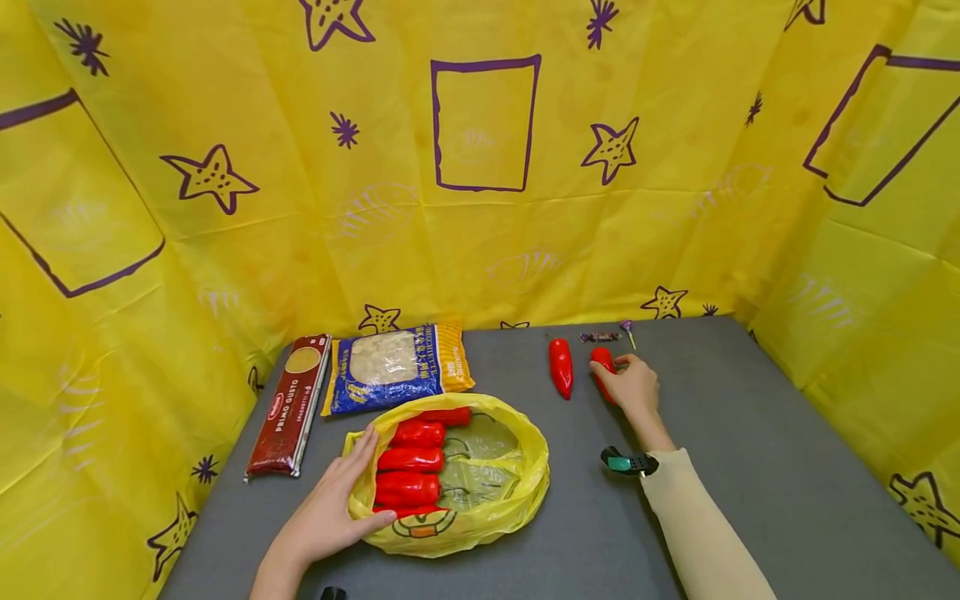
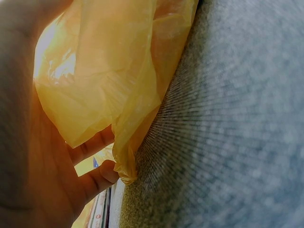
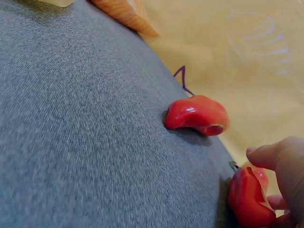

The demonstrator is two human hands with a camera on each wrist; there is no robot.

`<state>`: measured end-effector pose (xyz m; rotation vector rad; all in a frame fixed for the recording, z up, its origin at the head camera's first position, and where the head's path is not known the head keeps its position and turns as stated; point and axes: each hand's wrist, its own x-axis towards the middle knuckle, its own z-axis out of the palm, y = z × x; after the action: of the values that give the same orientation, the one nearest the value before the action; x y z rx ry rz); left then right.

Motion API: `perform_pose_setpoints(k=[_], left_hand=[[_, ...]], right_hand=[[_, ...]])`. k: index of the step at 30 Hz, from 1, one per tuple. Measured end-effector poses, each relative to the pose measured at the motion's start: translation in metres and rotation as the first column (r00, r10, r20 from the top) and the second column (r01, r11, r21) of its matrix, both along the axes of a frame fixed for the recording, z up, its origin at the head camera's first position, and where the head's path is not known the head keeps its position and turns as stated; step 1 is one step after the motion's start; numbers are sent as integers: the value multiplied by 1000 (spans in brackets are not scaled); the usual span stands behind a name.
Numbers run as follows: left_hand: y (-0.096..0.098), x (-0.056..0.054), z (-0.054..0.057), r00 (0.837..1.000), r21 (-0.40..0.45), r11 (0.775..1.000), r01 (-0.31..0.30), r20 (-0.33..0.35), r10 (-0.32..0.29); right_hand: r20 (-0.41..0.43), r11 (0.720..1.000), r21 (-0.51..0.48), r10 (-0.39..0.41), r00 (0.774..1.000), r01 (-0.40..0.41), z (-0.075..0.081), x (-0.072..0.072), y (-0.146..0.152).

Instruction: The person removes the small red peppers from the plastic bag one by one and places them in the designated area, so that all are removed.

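Observation:
My left hand (image 1: 333, 500) rests against the left side of a yellow plastic bag (image 1: 450, 537), its fingers along the rim and thumb over the front edge. Several glossy red peppers (image 1: 408, 486) lie side by side inside the wide-mouthed bag. In the left wrist view the palm faces the thin plastic (image 2: 95, 104), whose twisted end hangs by the fingers. Across the table, my right hand (image 1: 636, 387) is at a red pepper (image 3: 249, 199), with thumb and fingers to either side of it. Just left of that lies another red pepper (image 1: 560, 368), stem pointing away.
Behind the bag lies a blue and yellow pasta packet (image 1: 390, 367). A red spaghetti packet (image 1: 288, 408) is on its left. Near the back edge of the grey table (image 1: 750, 467) are a dark wrapped candy (image 1: 600, 337) and a small purple-topped item (image 1: 627, 332). Yellow printed cloth (image 1: 480, 242) surrounds it.

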<state>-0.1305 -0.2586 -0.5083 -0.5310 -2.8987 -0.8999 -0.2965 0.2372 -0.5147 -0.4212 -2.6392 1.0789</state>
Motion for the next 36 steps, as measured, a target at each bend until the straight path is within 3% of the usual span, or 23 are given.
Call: perform_pose_setpoints(k=[8, 14, 17, 26, 30, 36], left_hand=[[-1, 2, 2, 1000, 5, 1000, -1, -9, 1], [0, 3, 3, 1000, -8, 1000, -9, -3, 9], [0, 3, 2, 1000, -10, 1000, -8, -17, 8], [0, 1, 1, 1000, -10, 1000, -14, 5, 14], [1, 0, 1, 1000, 3, 1000, -12, 28, 12], [1, 1, 1, 1000, -5, 1000, -12, 14, 12]], right_hand=[[-61, 1000, -8, 26, 998, -26, 0, 7, 0], [-217, 1000, -3, 14, 976, -15, 4, 11, -11], [-253, 999, -12, 32, 967, -36, 8, 11, -24], [-156, 984, 23, 176, 972, -175, 15, 2, -65], [-131, 982, 41, 190, 973, -186, 7, -3, -72], [-166, 983, 56, 179, 970, -172, 0, -6, -74]])
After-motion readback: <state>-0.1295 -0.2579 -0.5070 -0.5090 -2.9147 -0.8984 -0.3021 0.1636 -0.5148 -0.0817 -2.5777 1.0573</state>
